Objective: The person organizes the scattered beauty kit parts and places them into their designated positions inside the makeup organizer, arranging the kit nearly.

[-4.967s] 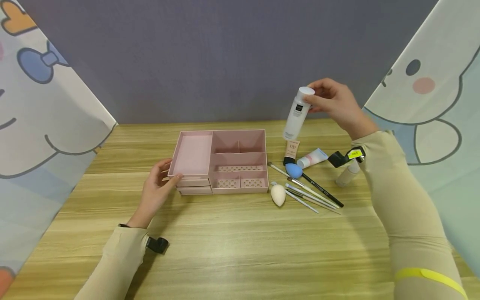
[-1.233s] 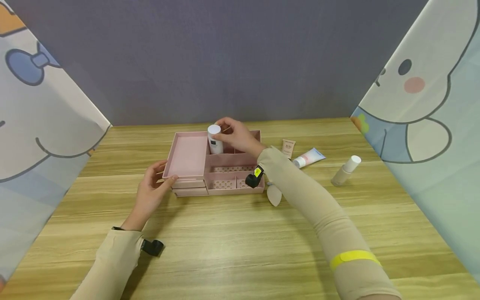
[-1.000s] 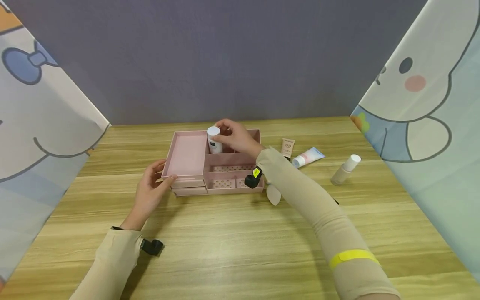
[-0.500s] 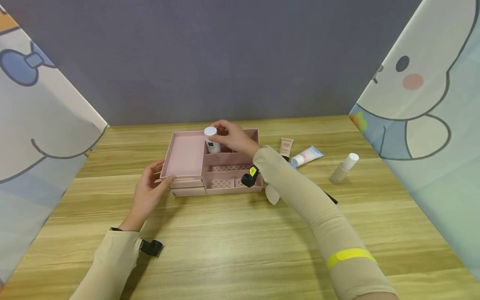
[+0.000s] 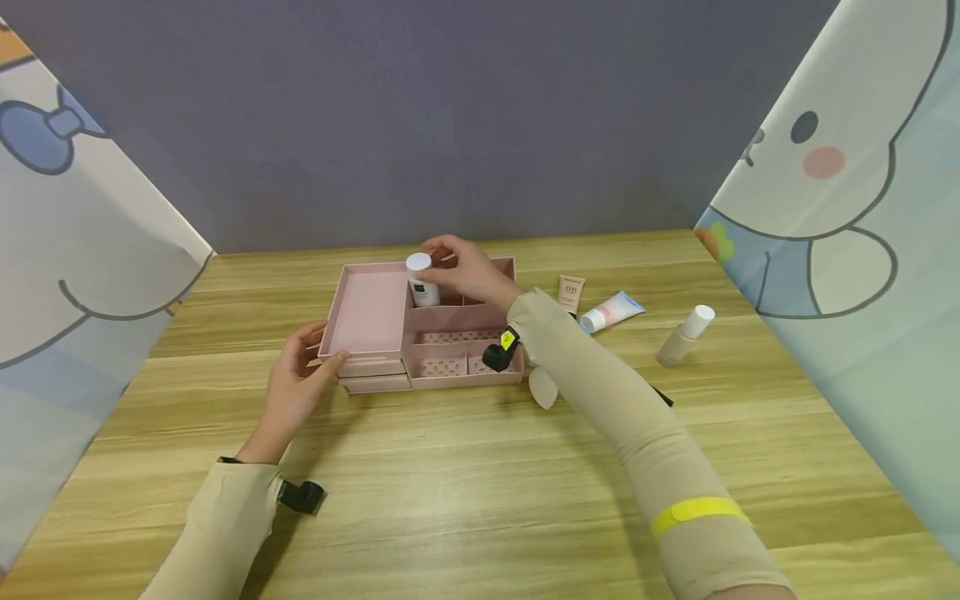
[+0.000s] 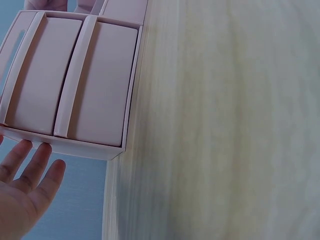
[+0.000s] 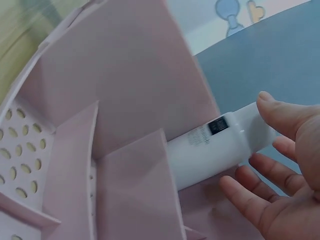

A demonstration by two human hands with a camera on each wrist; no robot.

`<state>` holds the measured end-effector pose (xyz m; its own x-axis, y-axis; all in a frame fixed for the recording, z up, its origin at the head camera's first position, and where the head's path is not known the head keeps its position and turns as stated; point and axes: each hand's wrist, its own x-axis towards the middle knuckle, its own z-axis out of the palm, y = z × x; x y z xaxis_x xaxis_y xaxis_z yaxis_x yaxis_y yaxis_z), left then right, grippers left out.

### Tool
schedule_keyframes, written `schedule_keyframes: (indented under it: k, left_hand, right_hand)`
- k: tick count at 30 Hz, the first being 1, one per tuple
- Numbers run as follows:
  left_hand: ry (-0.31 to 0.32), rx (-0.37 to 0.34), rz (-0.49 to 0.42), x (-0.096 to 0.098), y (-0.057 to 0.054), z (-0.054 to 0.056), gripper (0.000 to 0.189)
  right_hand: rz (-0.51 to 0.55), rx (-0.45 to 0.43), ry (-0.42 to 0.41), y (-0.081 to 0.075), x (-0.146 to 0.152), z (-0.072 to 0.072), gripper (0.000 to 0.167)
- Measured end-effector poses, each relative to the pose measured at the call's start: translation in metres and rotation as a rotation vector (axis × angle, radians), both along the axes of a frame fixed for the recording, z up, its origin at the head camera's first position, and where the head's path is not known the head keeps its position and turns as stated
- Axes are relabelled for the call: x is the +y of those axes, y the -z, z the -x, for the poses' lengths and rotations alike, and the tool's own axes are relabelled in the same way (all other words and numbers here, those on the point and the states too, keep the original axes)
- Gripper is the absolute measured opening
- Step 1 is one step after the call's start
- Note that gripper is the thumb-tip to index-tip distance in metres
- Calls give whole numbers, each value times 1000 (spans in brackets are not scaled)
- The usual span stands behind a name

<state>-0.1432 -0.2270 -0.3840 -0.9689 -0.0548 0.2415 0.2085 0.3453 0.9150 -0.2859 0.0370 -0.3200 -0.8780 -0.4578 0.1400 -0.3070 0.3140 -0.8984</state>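
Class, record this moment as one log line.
right hand: holds white bottle; bottle: in back row's left compartment; left hand: touches pink organizer

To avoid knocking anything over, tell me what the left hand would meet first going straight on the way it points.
The left hand would probably meet the pink organizer first, at its left end; they seem to be touching there, though depth is unclear.

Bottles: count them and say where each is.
2: the white bottle is in the organizer's back compartment beside the tray; the frosted bottle is on the table to the organizer's right. The right sleeve may hide more.
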Motion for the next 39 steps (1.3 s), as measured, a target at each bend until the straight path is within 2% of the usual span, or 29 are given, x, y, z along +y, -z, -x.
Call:
schedule_keyframes:
  k: [6,19,27,39]
  left_hand:
    - [-1,-1,2,0,0,0,54]
    - [2,14,-5,3,0,-1,51]
    - [1,9,-14,3,0,-2,51]
    - [-7,18,-18,2,0,-1,51]
  right_hand:
    - [38,9,41,-11,11,-4,52]
    - [40,119,80,-21,54,-15,50]
    - [4,96,129,-25,87,-23,51]
    - [-24,138,154,-31,129,-34,52]
